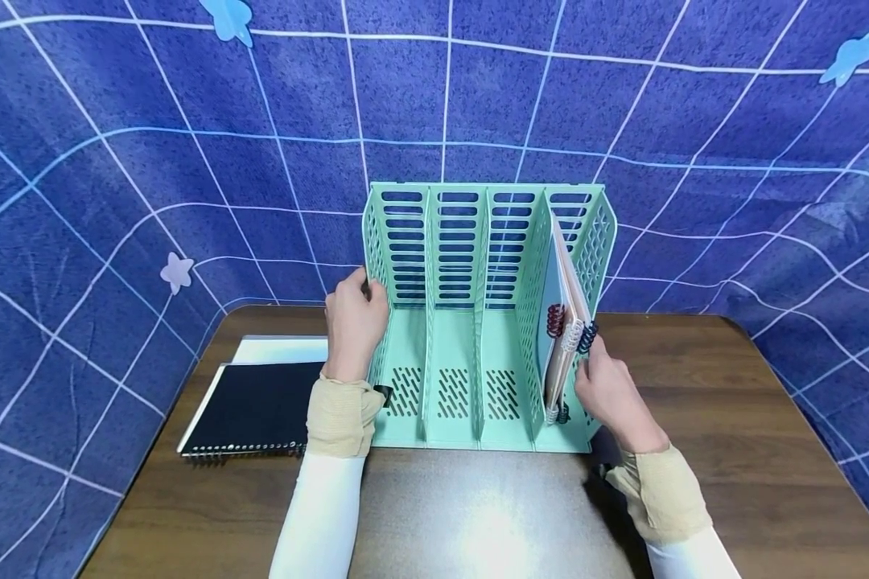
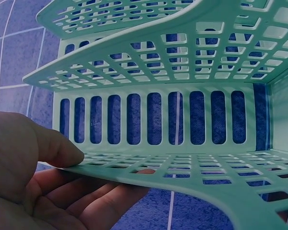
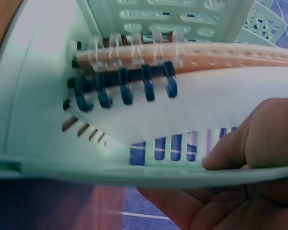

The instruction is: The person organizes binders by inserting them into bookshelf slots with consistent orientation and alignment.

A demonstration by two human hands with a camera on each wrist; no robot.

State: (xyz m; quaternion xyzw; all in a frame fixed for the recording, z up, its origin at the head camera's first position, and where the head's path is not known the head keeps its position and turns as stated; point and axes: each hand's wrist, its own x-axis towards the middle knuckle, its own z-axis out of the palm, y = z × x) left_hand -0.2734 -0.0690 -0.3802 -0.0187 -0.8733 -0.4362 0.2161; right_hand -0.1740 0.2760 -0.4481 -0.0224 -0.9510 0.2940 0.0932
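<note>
A mint-green file rack (image 1: 452, 438) with upright slotted dividers stands on the table. My left hand (image 1: 357, 322) pinches its left side wall; in the left wrist view the thumb (image 2: 62, 152) lies inside the wall and the fingers (image 2: 101, 203) lie outside. On the opposite side, my right hand (image 1: 614, 394) grips the right wall, with its thumb (image 3: 230, 148) on the inner face. Several ring-bound notebooks (image 1: 561, 322) lean in the rightmost compartment, their coils facing me. Dark blue rings (image 3: 125, 86) and clear rings (image 3: 137, 50) show close up in the right wrist view.
Left of the rack, a black spiral notebook (image 1: 253, 406) lies flat over a pale one (image 1: 282, 349), partly behind my left forearm. The wooden table (image 1: 731, 418) extends to the right. A blue gridded cloth (image 1: 275, 161) hangs behind and along the sides.
</note>
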